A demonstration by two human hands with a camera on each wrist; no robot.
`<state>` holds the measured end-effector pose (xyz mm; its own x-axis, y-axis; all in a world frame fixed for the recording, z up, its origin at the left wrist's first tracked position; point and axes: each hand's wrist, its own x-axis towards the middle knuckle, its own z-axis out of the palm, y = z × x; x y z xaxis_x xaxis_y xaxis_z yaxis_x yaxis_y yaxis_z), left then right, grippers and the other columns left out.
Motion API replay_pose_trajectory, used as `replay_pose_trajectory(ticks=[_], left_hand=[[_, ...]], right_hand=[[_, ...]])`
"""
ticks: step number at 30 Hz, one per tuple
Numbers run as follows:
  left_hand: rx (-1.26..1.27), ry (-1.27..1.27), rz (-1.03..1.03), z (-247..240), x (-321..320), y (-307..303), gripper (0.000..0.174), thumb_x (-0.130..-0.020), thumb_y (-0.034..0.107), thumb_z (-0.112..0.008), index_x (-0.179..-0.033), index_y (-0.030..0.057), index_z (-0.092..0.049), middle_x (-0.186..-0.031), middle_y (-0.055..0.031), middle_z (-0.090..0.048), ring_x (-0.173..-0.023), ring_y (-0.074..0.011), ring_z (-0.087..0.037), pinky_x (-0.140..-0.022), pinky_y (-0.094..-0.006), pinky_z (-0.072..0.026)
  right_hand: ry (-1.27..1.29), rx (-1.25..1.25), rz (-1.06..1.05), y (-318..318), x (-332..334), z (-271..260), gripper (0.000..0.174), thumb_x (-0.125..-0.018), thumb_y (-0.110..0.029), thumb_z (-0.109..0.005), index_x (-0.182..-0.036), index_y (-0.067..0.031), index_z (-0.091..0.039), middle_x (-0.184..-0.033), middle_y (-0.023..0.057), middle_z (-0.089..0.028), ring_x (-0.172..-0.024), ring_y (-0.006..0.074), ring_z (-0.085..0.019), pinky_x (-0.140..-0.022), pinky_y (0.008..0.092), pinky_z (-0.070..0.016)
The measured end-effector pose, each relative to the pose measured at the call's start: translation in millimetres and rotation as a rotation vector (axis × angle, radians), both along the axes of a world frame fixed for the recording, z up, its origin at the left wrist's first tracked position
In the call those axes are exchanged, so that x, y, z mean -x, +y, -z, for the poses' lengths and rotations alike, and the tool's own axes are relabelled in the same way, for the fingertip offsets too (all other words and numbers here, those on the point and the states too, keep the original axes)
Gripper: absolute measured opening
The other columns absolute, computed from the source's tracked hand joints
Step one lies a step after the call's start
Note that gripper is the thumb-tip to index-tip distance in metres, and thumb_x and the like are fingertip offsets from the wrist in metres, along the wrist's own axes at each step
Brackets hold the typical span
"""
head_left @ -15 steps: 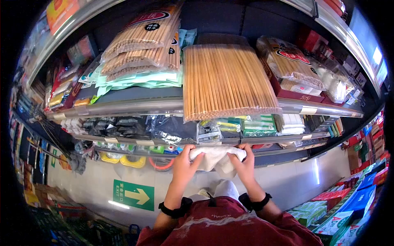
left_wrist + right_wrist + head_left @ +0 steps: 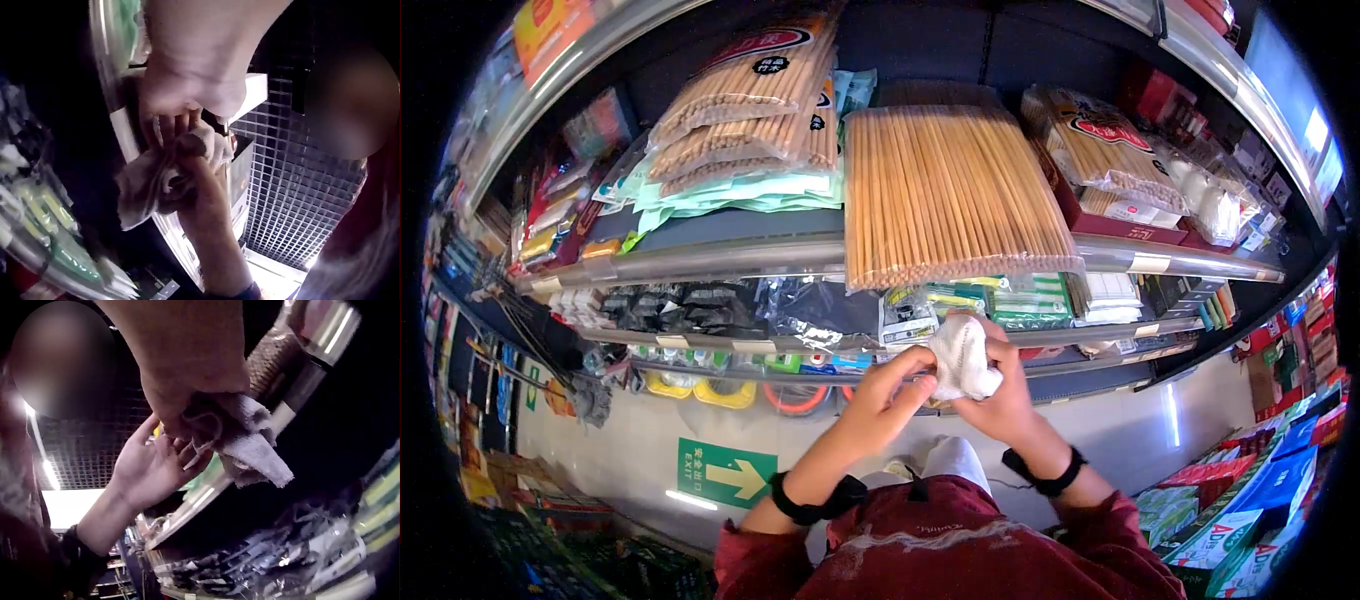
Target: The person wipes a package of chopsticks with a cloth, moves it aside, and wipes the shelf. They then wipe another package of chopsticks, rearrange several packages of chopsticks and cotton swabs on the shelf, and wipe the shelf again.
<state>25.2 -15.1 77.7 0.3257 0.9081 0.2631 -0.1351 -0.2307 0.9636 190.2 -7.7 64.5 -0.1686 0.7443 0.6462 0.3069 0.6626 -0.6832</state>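
- Nearest to us, we see the person's maroon top [image 2: 930,545] and, ahead of it, pale trousers [image 2: 955,462]; black bands [image 2: 812,500] circle both wrists.
- Beyond the bands we find the right hand [image 2: 1007,398], its fingers and thumb bent round a bunched white cloth [image 2: 962,358], grasping it.
- Just beside it we see the left hand [image 2: 890,395], palm turned toward the right hand, fingers bent and touching the near side of the cloth; we cannot tell whether they pinch it.
- We place the cloth between the two hands, held up in the air in front of the shelves, crumpled, with a loose corner hanging free in the right wrist view.
- Past the hands we look onto a lower shelf [image 2: 700,344] with black packets [image 2: 685,305] and a green-and-white packet [image 2: 1035,302].
- Above it, on the upper shelf [image 2: 750,262], we see a broad clear bag of wooden sticks [image 2: 960,200] jutting over the front edge.
- To its left we see stacked stick bags [image 2: 735,95] on pale green packets [image 2: 730,195]; to its right, another stick bag [image 2: 1115,140].
- Down below, we make out a green exit sign [image 2: 722,474] on the glossy floor [image 2: 1160,430].
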Motion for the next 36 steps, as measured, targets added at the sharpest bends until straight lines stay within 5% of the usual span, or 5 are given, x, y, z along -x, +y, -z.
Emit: replay_pose_trajectory(ticks=[2,8,13,23,36], left_hand=[[-0.294,0.236,0.059,-30.6,15.2,7.7,0.016,-0.080,0.015,-0.052,-0.088,0.0010,-0.052,-0.080,-0.0094,-0.056,-0.075,-0.0200,-0.054,-0.069,-0.0307,-0.0402],[-1.074,0.710,-0.544,-107.7,30.3,59.4,0.024,-0.075,0.019,-0.055,-0.092,0.0033,-0.051,-0.092,-0.0117,-0.055,-0.087,-0.0293,-0.051,-0.077,-0.0370,-0.0376],[-0.892,0.916,-0.531,-95.4,30.0,70.5,0.068,-0.069,0.039,-0.062,-0.116,-0.0024,-0.036,-0.117,-0.0209,-0.041,-0.108,-0.0352,-0.040,-0.091,-0.0396,-0.0302],[-0.786,0.823,-0.599,-49.5,29.0,65.7,0.067,-0.070,0.036,-0.062,-0.119,-0.0004,-0.035,-0.119,-0.0194,-0.041,-0.109,-0.0332,-0.040,-0.092,-0.0393,-0.0301],[-0.626,0.727,-0.809,-49.7,20.7,66.5,0.094,-0.060,0.041,-0.070,-0.126,-0.0024,-0.019,-0.126,-0.0228,-0.031,-0.115,-0.0368,-0.033,-0.092,-0.0402,-0.0294]], right_hand=[[-0.268,-0.142,-0.104,2.7,-8.2,-39.4,0.051,-0.058,-0.004,-0.069,-0.099,-0.0054,-0.037,-0.117,0.0224,-0.042,-0.104,0.0375,-0.045,-0.085,0.0406,-0.0381],[-0.542,-0.475,0.059,57.2,-7.4,-170.0,0.056,-0.059,-0.001,-0.061,-0.109,-0.0045,-0.036,-0.102,0.0181,-0.051,-0.098,0.0341,-0.050,-0.079,0.0373,-0.0420],[-0.804,-0.376,-0.064,167.4,3.1,-212.4,0.055,-0.060,-0.001,-0.059,-0.111,-0.0054,-0.038,-0.096,0.0198,-0.054,-0.094,0.0334,-0.053,-0.079,0.0353,-0.0426],[-1.205,0.019,-0.068,298.2,27.4,-174.5,0.063,-0.059,-0.021,-0.062,-0.115,-0.0010,-0.041,-0.108,0.0210,-0.051,-0.099,0.0290,-0.051,-0.080,0.0333,-0.0418],[-1.185,-0.104,-0.462,143.3,33.8,-173.3,0.040,-0.063,-0.008,-0.063,-0.099,-0.0035,-0.047,-0.083,0.0168,-0.056,-0.080,0.0319,-0.057,-0.071,0.0378,-0.0460]])
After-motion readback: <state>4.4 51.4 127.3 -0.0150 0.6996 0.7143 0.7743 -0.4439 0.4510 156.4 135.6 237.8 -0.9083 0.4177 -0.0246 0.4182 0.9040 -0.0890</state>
